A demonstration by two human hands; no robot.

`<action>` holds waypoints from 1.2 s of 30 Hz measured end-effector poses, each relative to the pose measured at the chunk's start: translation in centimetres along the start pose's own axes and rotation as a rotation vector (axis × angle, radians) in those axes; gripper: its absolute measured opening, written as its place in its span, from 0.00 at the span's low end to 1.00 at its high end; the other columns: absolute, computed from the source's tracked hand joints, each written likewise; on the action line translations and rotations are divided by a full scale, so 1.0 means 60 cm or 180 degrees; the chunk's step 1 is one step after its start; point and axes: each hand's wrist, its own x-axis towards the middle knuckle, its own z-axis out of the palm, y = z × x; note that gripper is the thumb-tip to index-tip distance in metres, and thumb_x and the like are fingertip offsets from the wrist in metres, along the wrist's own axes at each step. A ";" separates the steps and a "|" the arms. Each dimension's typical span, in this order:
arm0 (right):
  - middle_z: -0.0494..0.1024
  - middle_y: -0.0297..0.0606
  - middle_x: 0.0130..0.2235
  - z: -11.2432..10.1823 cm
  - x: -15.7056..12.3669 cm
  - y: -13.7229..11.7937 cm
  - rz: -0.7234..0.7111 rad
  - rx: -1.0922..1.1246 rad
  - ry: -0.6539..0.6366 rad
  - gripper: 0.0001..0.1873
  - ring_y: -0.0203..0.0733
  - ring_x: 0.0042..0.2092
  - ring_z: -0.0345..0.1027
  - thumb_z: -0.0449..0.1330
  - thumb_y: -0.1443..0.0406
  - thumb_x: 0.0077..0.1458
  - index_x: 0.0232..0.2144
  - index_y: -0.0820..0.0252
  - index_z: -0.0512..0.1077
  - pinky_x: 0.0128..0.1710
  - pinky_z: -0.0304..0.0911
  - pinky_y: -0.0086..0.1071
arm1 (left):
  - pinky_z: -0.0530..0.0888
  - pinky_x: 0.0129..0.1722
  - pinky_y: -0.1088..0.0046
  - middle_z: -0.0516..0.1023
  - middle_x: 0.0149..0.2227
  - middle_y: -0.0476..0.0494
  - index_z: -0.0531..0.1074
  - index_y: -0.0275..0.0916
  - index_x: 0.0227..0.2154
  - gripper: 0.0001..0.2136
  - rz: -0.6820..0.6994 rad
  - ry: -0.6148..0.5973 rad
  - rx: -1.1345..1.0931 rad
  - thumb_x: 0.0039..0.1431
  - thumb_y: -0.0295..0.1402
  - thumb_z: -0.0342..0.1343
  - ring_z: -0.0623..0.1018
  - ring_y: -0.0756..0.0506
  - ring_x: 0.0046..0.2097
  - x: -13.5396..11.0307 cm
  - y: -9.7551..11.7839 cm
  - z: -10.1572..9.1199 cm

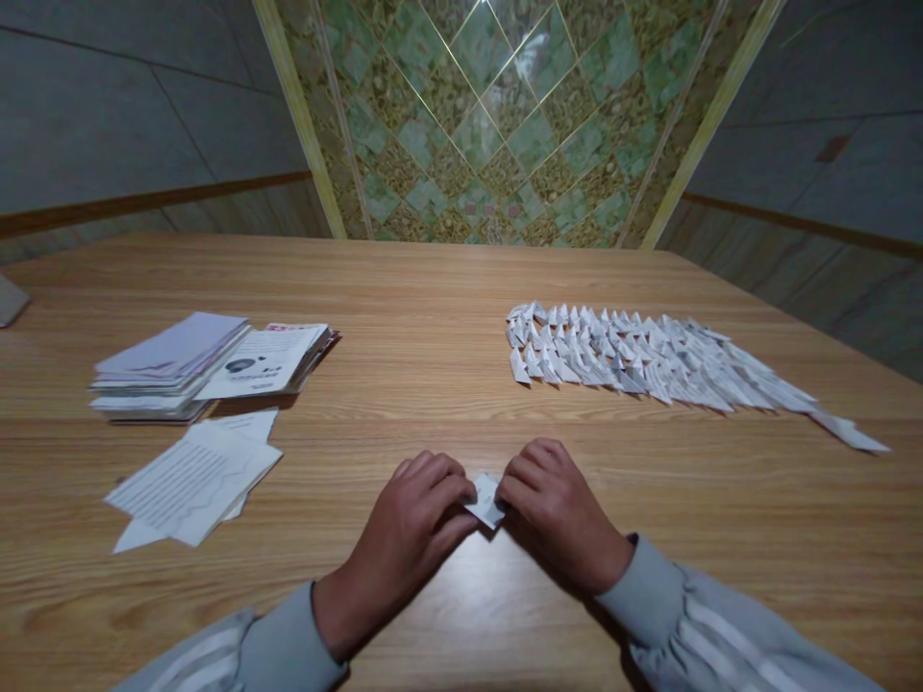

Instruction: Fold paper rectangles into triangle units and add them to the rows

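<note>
A small folded piece of white paper (487, 502) lies on the wooden table (447, 317) near its front edge. My left hand (411, 533) pinches its left side with curled fingers. My right hand (555, 509) pinches its right side the same way. Most of the paper is hidden between my fingertips. Both wrists wear grey sleeves with white stripes.
Rows of several small folded white paper pieces (649, 360) lie at the right of the table. A stack of printed sheets and booklets (194, 365) sits at the left, with loose printed sheets (194, 476) in front of it. Tiled walls stand behind the table.
</note>
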 end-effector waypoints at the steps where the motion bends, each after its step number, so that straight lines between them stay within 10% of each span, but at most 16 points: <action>1: 0.72 0.36 0.29 0.002 0.000 0.000 -0.0013 -0.0029 -0.0087 0.11 0.42 0.35 0.58 0.58 0.68 0.64 0.27 0.61 0.71 0.41 0.52 0.37 | 0.65 0.37 0.66 0.75 0.35 0.46 0.71 0.41 0.35 0.03 -0.0025 -0.0109 0.0109 0.63 0.32 0.59 0.72 0.43 0.38 -0.001 -0.001 0.002; 11: 0.75 0.35 0.30 -0.010 0.002 0.005 0.0188 0.0262 -0.0780 0.07 0.42 0.37 0.61 0.62 0.68 0.61 0.29 0.59 0.74 0.40 0.51 0.37 | 0.62 0.38 0.66 0.76 0.35 0.46 0.72 0.41 0.34 0.06 -0.0119 -0.0454 0.0338 0.65 0.36 0.57 0.71 0.43 0.39 0.000 0.001 -0.003; 36: 0.75 0.36 0.32 0.004 0.001 0.006 0.1037 0.0470 -0.0743 0.08 0.43 0.39 0.63 0.64 0.63 0.60 0.30 0.61 0.73 0.45 0.52 0.39 | 0.66 0.40 0.63 0.71 0.36 0.44 0.69 0.38 0.32 0.05 -0.0467 -0.0471 0.0705 0.66 0.30 0.53 0.69 0.42 0.40 0.008 0.009 0.007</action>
